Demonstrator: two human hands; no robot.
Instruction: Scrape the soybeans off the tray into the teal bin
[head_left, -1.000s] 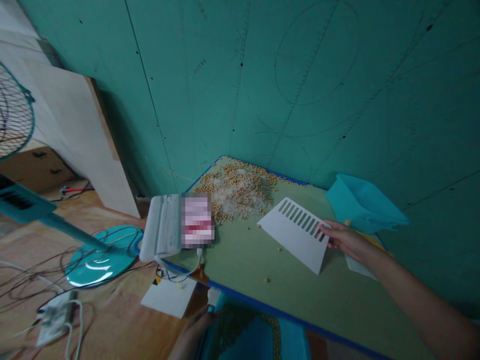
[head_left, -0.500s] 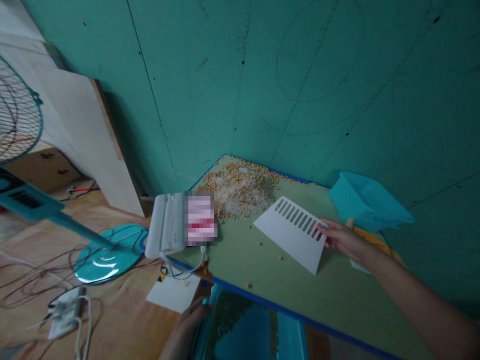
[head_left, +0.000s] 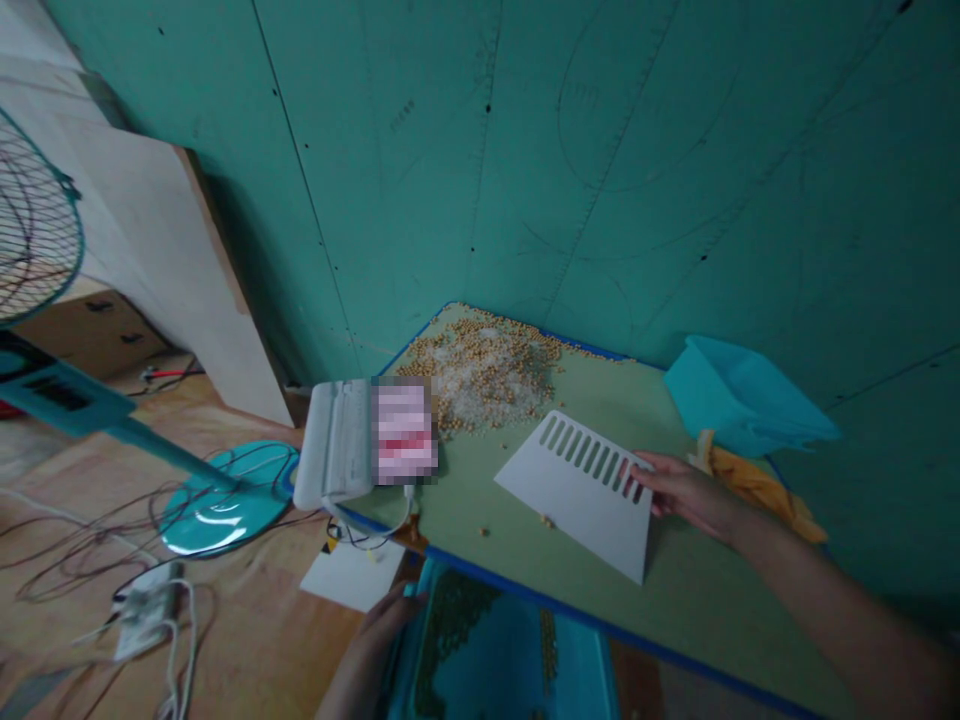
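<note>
My right hand grips a white plastic scraper by its slotted end, the long plain edge tilted down at the table. A few loose round tan beans lie just beside that edge. Farther back, a pile of tan beans mixed with whitish translucent grains covers the table's far corner. My left hand is closed on the near-left rim of a blue bin below the table edge. Inside the bin are small greenish beans, mostly along its left side, and a yellowish strip of beans at the right.
A pale device with a blurred-out panel stands at the table's left edge, its cable hanging down. An empty-looking blue tub and an orange cloth lie at right. A fan, cords and a power strip occupy the floor.
The scraper has moved slightly left and toward me, lower over the table. Loose beans near its edge have shifted toward the front edge. My left hand stays at the bin rim.
</note>
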